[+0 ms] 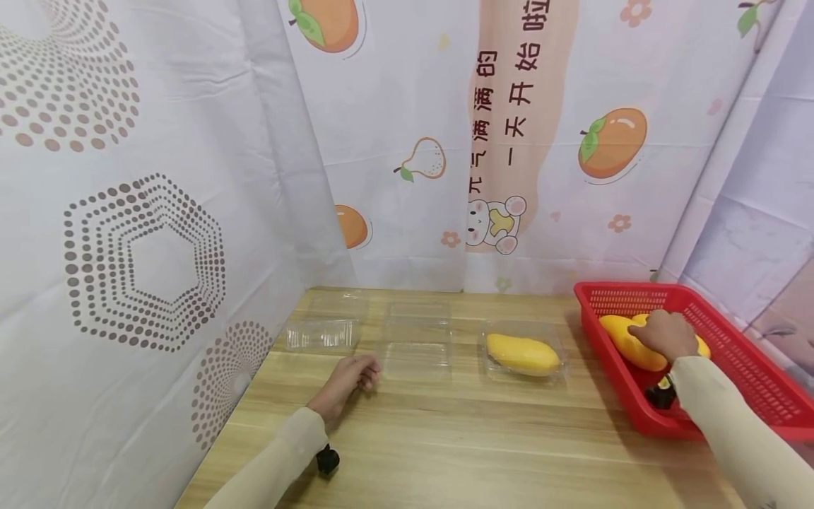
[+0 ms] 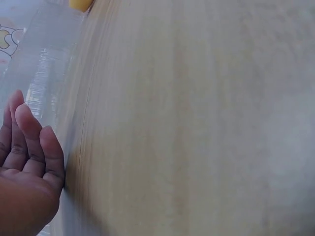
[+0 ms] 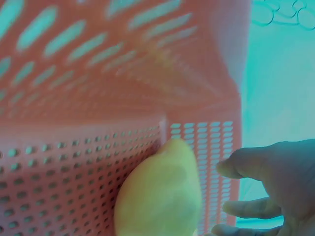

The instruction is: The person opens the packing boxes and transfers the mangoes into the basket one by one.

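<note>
Right hand (image 1: 664, 335), fingers apart, reaches over mangoes (image 1: 618, 334) in the red basket (image 1: 605, 357); a clear tray (image 1: 540, 329) holds another mango (image 1: 523, 355).

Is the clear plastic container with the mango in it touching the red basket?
Apart. The head view shows bare wooden table between the clear plastic container holding the mango and the red basket's near side.

i have the left arm (image 1: 273, 456) angled forward and inward, the left hand (image 1: 346, 387) idle, its fingers softly bent. my right arm (image 1: 725, 424) reaches forward, the right hand (image 1: 665, 335) back up, thumb and fingers apart on my wrist feed.
</note>
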Demonstrator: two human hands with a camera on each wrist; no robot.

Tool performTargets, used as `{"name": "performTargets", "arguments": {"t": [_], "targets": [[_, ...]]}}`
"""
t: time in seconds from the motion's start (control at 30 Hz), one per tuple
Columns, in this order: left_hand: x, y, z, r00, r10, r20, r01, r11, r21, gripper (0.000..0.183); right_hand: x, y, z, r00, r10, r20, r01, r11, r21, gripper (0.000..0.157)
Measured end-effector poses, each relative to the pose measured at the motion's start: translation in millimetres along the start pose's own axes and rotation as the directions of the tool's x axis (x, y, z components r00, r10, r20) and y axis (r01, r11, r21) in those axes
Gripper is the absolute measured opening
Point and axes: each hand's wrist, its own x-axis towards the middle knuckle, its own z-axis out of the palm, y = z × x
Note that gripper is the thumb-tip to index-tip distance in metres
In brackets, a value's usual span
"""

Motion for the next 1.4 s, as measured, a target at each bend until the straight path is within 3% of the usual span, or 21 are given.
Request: {"name": "performTargets", "arguments": {"t": [0.2,0.4,0.57,0.77,1.03,1.23,1.4], "targets": [[-1.8,0.5,-0.9,1.0,-0.013,0.003,0.013,1.0,0.001,0.052,-2,-23,-12.9,0.999,-0.027,-0.021,0.028,0.998,0.06,0.038],[-1.4,2.5,-0.2,1.0,-0.007,0.004,0.007,1.0,-0.012,0.055,-3,-46,-25.5,0.998,-0.054,0.016,0.052,0.993,0.107,0.044],[-0.1,1.9,1.6,1.0,-0.004,-0.011,0.004,1.0,-0.025,0.059,-3,-65,-23.2,0.995,-0.097,0.02,0.095,0.99,0.106,0.047],[3.3,0.5,8.3,1.0,0.018,-0.016,-0.018,1.0,0.009,0.048,-6,-89,-16.0,0.988,-0.152,0.011,0.151,0.985,0.084,0.043],[7.4,3.3,23.7,0.995,0.044,0.095,-0.043,0.999,-0.011,0.039,-7,-116,-8.1,0.979,-0.203,0.017,0.199,0.973,0.116,0.04],[9.2,6.6,44.0,0.978,0.066,0.199,-0.078,0.996,0.05,0.032,-10,-134,7.9,0.962,-0.27,0.033,0.264,0.957,0.12,0.032],[9.0,8.7,63.4,0.958,0.048,0.283,-0.078,0.992,0.098,0.03,-18,-151,21.8,0.943,-0.334,0.007,0.331,0.938,0.098,0.024]]}}
